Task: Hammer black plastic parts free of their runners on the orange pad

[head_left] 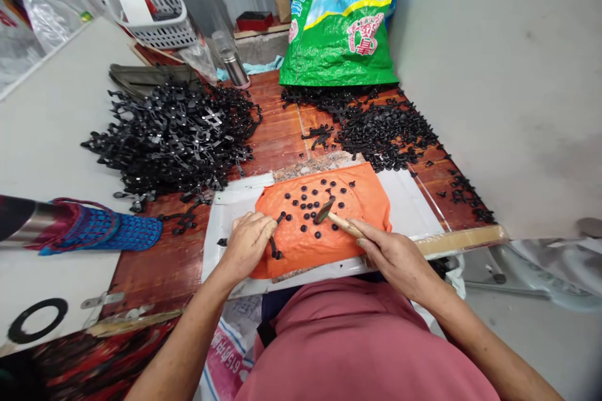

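Note:
My right hand (pixel 395 258) grips the wooden handle of a small hammer (pixel 347 225). The hammer's dark head is over an orange cloth (pixel 301 257) that covers a pad or block. Several round black caps (pixel 318 235) are scattered on the cloth around it. At the cloth's left edge, my left hand (pixel 249 239) has its thumb and fingers pressed together on a black linkage piece (pixel 274 244) with round ends. Part of that piece is hidden by the fingers. Under the orange cloth lies a white sheet (pixel 219 225).
A tall heap of black linkage parts (pixel 174 138) stands at the left, and loose black caps (pixel 385 131) lie at the right. A green bag (pixel 338 44) stands behind them. A grey panel (pixel 508 94) bounds the right. A bottle in a blue knitted sleeve (pixel 117 229) lies at the left.

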{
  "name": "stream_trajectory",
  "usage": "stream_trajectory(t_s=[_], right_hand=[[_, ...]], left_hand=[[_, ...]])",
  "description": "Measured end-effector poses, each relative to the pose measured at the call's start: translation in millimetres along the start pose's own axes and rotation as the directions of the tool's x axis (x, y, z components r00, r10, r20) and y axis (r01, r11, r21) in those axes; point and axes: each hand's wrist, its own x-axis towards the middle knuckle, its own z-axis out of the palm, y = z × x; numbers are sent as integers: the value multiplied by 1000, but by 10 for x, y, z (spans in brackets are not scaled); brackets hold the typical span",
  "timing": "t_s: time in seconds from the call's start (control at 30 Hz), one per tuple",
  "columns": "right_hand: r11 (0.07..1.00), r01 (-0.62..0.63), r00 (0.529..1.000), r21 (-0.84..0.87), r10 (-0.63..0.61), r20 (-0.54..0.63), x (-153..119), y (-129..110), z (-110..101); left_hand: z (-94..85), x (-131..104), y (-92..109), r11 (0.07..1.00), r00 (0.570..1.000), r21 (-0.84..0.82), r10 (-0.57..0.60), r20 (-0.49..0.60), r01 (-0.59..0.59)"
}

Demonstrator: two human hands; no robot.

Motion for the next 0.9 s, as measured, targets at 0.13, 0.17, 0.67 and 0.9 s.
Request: stream_trajectory(t_s=[0.13, 0.17, 0.67, 0.9], right_hand=[[999, 54, 998, 6, -54, -24, -3, -15, 11], [998, 62, 998, 2, -62, -29, -6, -15, 14], [918, 302, 939, -258, -333, -85, 320, -441, 12], [883, 298, 934, -362, -347, -78, 389, -452, 121]], left_hand=[[40, 6, 4, 999, 1000, 45, -19, 16, 18], [51, 8, 3, 998, 1000, 61, -26, 16, 25], [19, 39, 49, 993, 997, 112, -50, 50, 44], [53, 12, 41, 994, 999, 104, -34, 27, 31]])
